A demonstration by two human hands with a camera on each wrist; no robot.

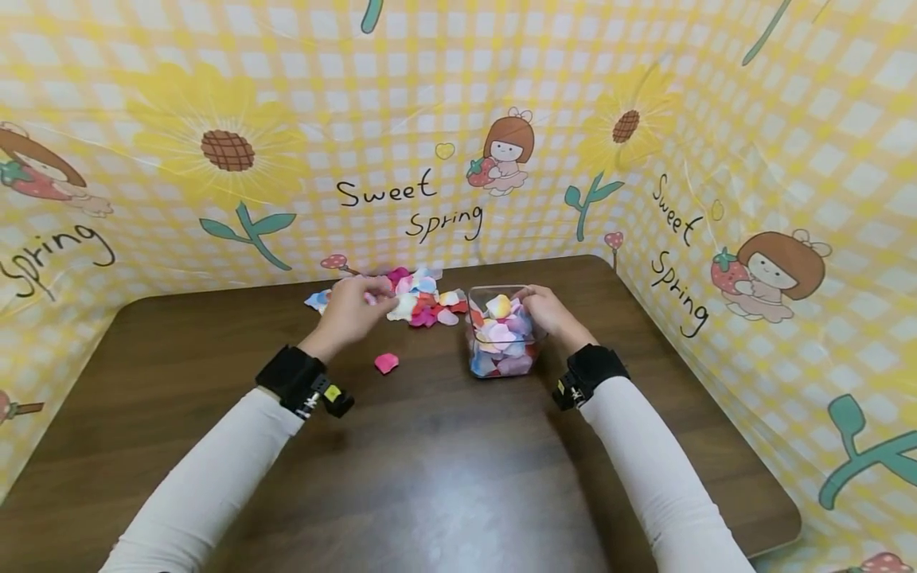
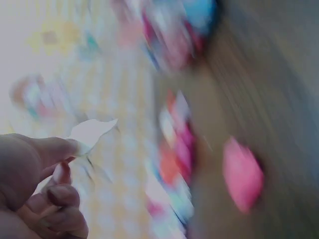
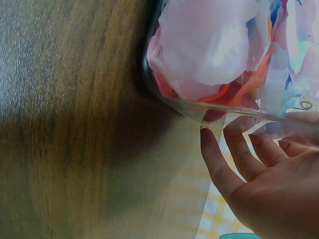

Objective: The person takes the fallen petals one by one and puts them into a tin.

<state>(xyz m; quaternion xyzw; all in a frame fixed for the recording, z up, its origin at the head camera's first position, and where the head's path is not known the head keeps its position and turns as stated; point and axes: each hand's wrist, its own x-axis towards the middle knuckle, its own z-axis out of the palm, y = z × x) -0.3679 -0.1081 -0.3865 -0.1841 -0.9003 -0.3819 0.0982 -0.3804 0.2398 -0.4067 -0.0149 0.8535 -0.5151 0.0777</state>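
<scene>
My left hand (image 1: 349, 315) pinches a white fabric petal (image 2: 92, 133) between thumb and forefinger, the other fingers curled beneath. In the head view it hovers beside a heap of loose petals (image 1: 424, 317) in pink, white, red and blue. One bright pink petal (image 1: 387, 364) lies apart, nearer me. A clear square plastic container (image 1: 503, 343), well filled with petals, stands upright to the right of the heap. My right hand (image 1: 548, 312) grips its right side by the rim. In the right wrist view, its bent fingers (image 3: 213, 157) rest against the outer wall; the thumb is hidden there.
The brown wooden table (image 1: 430, 477) has rounded corners. A yellow checked cloth (image 1: 401, 103) with printed sunflowers and figures hangs close behind its back edge and along the right side. The left wrist view is blurred.
</scene>
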